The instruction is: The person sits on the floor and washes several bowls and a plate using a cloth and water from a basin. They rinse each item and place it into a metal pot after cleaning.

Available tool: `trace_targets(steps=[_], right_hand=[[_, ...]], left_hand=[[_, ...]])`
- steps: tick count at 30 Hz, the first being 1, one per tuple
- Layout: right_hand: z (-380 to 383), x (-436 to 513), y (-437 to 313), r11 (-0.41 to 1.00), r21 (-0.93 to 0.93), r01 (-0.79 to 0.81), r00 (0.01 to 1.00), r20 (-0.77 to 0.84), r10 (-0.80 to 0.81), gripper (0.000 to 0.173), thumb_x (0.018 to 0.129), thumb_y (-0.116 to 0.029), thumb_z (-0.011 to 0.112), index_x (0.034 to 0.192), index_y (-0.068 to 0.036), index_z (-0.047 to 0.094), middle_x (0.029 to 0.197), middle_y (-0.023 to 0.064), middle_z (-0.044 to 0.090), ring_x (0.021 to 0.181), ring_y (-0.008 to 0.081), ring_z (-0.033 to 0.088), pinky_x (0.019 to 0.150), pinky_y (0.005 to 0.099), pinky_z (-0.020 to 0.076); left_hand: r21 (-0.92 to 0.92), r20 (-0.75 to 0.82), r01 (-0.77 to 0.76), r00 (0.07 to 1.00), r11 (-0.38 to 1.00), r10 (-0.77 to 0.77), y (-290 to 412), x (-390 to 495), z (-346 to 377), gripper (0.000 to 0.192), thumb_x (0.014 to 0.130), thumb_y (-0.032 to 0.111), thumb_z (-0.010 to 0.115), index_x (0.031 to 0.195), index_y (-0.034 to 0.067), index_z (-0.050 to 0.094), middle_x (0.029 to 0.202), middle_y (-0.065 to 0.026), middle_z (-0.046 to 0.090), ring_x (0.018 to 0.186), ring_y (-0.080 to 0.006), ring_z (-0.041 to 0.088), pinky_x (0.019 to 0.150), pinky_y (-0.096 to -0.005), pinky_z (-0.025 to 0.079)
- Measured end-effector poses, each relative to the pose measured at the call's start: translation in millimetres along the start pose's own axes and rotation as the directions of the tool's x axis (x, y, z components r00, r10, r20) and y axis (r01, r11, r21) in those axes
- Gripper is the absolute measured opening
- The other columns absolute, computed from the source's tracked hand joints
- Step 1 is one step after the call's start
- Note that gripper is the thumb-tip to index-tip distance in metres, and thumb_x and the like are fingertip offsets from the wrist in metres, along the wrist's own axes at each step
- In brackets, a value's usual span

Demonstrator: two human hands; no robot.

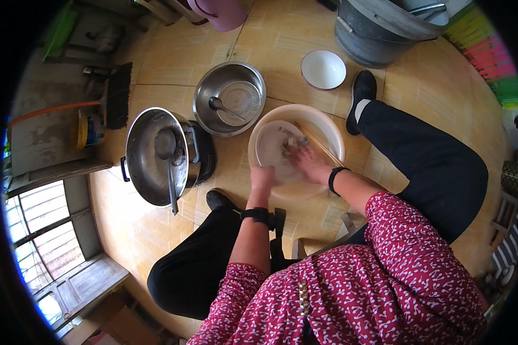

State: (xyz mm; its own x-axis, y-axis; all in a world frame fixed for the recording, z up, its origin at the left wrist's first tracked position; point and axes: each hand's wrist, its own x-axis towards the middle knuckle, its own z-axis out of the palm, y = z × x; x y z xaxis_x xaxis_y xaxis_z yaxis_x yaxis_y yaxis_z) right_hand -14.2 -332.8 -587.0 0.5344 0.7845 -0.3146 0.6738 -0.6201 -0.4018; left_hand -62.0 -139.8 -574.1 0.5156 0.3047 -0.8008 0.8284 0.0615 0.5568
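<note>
A pale plastic basin [336,129] sits on the floor between my legs with cloudy water in it. My left hand [263,177] is closed on the near left rim of a white bowl or plate [270,142] in this basin. Over the inside of that dish lies my right hand [308,163], blurred, touching a greyish scrubber or cloth [295,144] whose kind I cannot tell. Wooden chopsticks [321,145] lean in the basin beside my right hand. Water and my fingers hide part of the dish.
A steel bowl [200,95] with a spoon stands beyond the basin. At left is a large steel pan [144,185] holding a ladle [171,181]. A white bowl [323,70] rests on the tiles near a grey bucket [367,43]. A broom [117,97] is at far left.
</note>
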Motion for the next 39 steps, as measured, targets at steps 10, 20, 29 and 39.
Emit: trace_targets(steps=[10, 20, 29, 39], right_hand=[[-58.5, -6.3, -28.3, 0.94, 0.341, -0.005, 0.977, 0.203, -0.068, 0.033, 0.08, -0.027, 0.06, 0.109, -0.012, 0.06, 0.094, 0.0174, 0.064, 0.091, 0.0368, 0.06, 0.081, 0.0425, 0.0472], [-140.7, 12.5, -7.0, 0.164, 0.964, -0.208, 0.977, 0.198, 0.072, 0.044, 0.084, -0.034, 0.065, 0.112, 0.001, 0.06, 0.099, 0.008, 0.065, 0.086, 0.0166, 0.061, 0.08, 0.0309, 0.0488], [-182.3, 15.7, -8.6, -0.301, 0.943, -0.14, 0.988, 0.153, 0.021, 0.055, 0.086, -0.055, 0.053, 0.114, -0.008, 0.058, 0.108, 0.0093, 0.062, 0.099, 0.0185, 0.058, 0.088, 0.0337, 0.046], [-90.1, 53.1, 24.3, -0.218, 0.969, -0.117, 0.978, 0.15, 0.143, 0.051, 0.094, -0.047, 0.038, 0.116, -0.006, 0.057, 0.11, 0.0109, 0.062, 0.1, 0.02, 0.058, 0.085, 0.0356, 0.0463]], left_hand=[[-0.092, -0.139, 0.054, 0.988, 0.994, -0.067, 52.6, -41.2, -14.5, 0.065, 0.084, 0.058, 0.051, 0.086, -0.007, 0.058, 0.056, -0.0144, 0.057, 0.041, -0.0227, 0.055, 0.039, -0.0312, 0.043], [-0.39, -0.011, -0.019, 1.0, 0.921, 0.016, 18.4, -53.9, -25.2, 0.062, 0.09, 0.061, 0.036, 0.102, 0.004, 0.057, 0.088, -0.0109, 0.062, 0.082, -0.0245, 0.062, 0.072, -0.0391, 0.05], [-0.74, 0.17, -0.078, 0.94, 0.668, 0.297, 55.1, -111.5, -49.8, 0.044, 0.095, 0.045, 0.044, 0.121, 0.01, 0.053, 0.111, -0.0039, 0.063, 0.103, -0.0179, 0.059, 0.09, -0.0354, 0.045], [-0.733, 0.009, -0.226, 0.94, 0.641, 0.342, 78.1, -155.6, -42.5, 0.037, 0.097, 0.033, 0.044, 0.117, 0.003, 0.053, 0.111, -0.0068, 0.061, 0.099, -0.0182, 0.057, 0.092, -0.0343, 0.043]])
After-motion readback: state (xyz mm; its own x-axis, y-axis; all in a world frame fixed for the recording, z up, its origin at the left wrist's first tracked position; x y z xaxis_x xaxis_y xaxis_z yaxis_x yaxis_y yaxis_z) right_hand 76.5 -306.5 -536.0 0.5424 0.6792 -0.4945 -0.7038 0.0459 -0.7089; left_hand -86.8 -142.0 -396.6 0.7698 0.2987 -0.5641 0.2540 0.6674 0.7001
